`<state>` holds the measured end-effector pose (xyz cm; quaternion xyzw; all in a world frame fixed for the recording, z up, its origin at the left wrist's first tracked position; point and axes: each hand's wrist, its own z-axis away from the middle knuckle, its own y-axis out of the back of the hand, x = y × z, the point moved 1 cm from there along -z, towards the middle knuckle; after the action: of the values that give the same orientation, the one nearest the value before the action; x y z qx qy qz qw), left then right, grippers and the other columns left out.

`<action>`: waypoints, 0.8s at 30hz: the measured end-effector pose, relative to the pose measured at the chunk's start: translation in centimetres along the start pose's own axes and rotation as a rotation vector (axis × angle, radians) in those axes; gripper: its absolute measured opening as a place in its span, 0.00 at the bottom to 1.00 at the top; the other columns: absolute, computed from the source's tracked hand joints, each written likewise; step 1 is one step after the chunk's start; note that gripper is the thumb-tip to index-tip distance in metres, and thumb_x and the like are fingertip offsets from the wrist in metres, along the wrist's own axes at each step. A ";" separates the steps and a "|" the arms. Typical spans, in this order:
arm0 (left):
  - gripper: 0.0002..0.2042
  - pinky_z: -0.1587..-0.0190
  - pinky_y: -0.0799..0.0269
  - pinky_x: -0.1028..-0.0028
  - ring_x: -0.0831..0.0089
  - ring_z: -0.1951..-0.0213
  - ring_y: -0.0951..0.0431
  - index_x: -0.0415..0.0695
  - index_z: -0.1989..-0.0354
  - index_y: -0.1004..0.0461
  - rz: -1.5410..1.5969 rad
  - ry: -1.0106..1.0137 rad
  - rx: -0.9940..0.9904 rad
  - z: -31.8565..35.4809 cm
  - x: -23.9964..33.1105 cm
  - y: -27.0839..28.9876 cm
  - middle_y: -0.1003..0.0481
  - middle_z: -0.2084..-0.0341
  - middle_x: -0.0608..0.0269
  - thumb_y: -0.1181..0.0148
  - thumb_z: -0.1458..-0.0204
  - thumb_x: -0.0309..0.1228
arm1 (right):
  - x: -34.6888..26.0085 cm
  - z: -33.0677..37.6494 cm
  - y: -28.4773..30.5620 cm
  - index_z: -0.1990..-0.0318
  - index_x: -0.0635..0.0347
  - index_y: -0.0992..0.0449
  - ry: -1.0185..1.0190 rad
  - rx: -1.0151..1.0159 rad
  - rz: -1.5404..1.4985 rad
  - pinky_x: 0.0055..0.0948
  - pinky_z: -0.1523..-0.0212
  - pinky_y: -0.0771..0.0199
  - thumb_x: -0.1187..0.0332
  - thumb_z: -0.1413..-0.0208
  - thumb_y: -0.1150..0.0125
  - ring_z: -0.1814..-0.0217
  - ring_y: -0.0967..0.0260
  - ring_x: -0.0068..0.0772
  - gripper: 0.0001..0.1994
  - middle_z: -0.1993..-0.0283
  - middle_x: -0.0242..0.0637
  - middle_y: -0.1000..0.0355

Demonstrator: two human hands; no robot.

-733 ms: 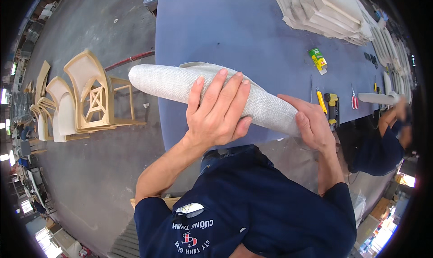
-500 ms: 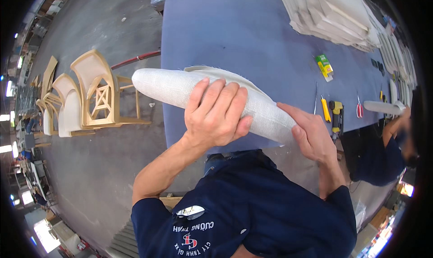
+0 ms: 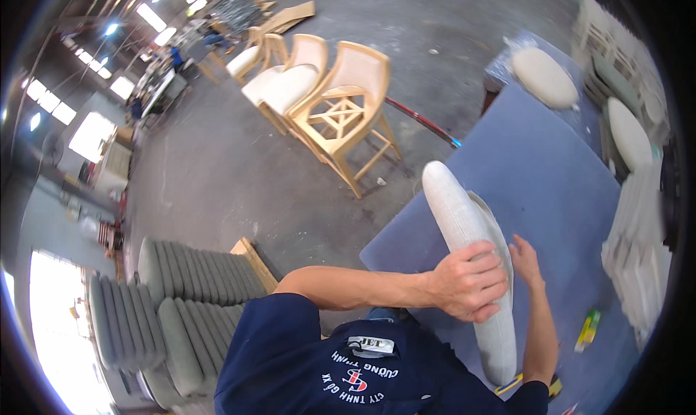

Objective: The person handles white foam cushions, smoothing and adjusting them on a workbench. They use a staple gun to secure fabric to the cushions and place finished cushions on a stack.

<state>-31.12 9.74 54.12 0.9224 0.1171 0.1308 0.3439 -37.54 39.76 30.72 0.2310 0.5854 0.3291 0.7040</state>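
A pale off-white fabric seat cushion (image 3: 464, 212) stands tilted on its edge in front of me, over the near left part of the blue-topped table (image 3: 536, 161). My left hand (image 3: 471, 281) is closed round its edge near the middle, with the fingers wrapped over the top. On the cushion's right side a flap of fabric shows along the edge. My right hand (image 3: 525, 261) is beside that underside, fingers partly stretched out and holding nothing I can see. Whether it touches the cushion I cannot tell.
Wooden chairs (image 3: 344, 110) stand on the floor ahead. Grey-green cushions (image 3: 196, 277) are stacked at my left. A white oval cushion (image 3: 544, 78) lies beyond the table. Piled white pieces (image 3: 638, 248) are at the right, near a green-yellow box (image 3: 588, 330). A yellow-handled tool (image 3: 509, 384) lies nearby.
My view has swung left, bringing the stacked cushions into sight. The cushion has turned from lying across to pointing away from me. My right hand has left its near end for its underside.
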 end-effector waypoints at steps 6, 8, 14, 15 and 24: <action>0.17 0.39 0.29 0.51 0.58 0.56 0.20 0.41 0.62 0.21 -0.006 0.008 0.022 0.5 0.6 0.3 0.21 0.63 0.57 0.44 0.51 0.43 | 1.5 -3.5 -4.5 0.34 0.63 0.26 -0.110 0.017 0.189 0.49 0.34 0.28 0.57 0.39 0.33 0.32 0.30 0.57 0.29 0.35 0.60 0.28; 0.18 0.39 0.29 0.51 0.58 0.56 0.20 0.41 0.63 0.21 -0.008 0.019 0.024 0.8 0.5 0.3 0.21 0.63 0.57 0.43 0.52 0.43 | 1.5 -3.6 -5.0 0.37 0.62 0.24 -0.123 0.052 0.187 0.50 0.37 0.27 0.59 0.40 0.33 0.37 0.26 0.59 0.26 0.40 0.60 0.24; 0.18 0.40 0.28 0.51 0.58 0.56 0.19 0.41 0.63 0.21 -0.020 0.018 0.051 0.6 0.4 0.1 0.21 0.63 0.57 0.44 0.52 0.44 | 4.3 -6.1 -5.3 0.46 0.64 0.22 -0.127 -0.074 0.044 0.53 0.44 0.24 0.61 0.39 0.38 0.47 0.22 0.64 0.19 0.53 0.60 0.20; 0.18 0.40 0.28 0.52 0.58 0.57 0.19 0.41 0.63 0.21 -0.021 0.014 0.056 0.6 0.4 0.0 0.21 0.63 0.57 0.45 0.52 0.44 | 4.7 -6.2 -5.9 0.48 0.64 0.22 -0.122 -0.022 0.014 0.54 0.45 0.24 0.59 0.38 0.38 0.47 0.22 0.64 0.19 0.53 0.61 0.20; 0.18 0.42 0.28 0.54 0.60 0.57 0.18 0.43 0.64 0.19 -0.028 0.018 0.077 0.5 0.0 0.0 0.19 0.63 0.59 0.49 0.46 0.44 | 0.7 -4.8 -7.1 0.64 0.60 0.25 -0.027 0.218 0.303 0.62 0.61 0.24 0.43 0.31 0.44 0.60 0.22 0.68 0.25 0.65 0.56 0.20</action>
<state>-31.00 9.48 53.74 0.9320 0.1380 0.1295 0.3090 -40.76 35.18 24.20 0.3960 0.5668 0.3628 0.6248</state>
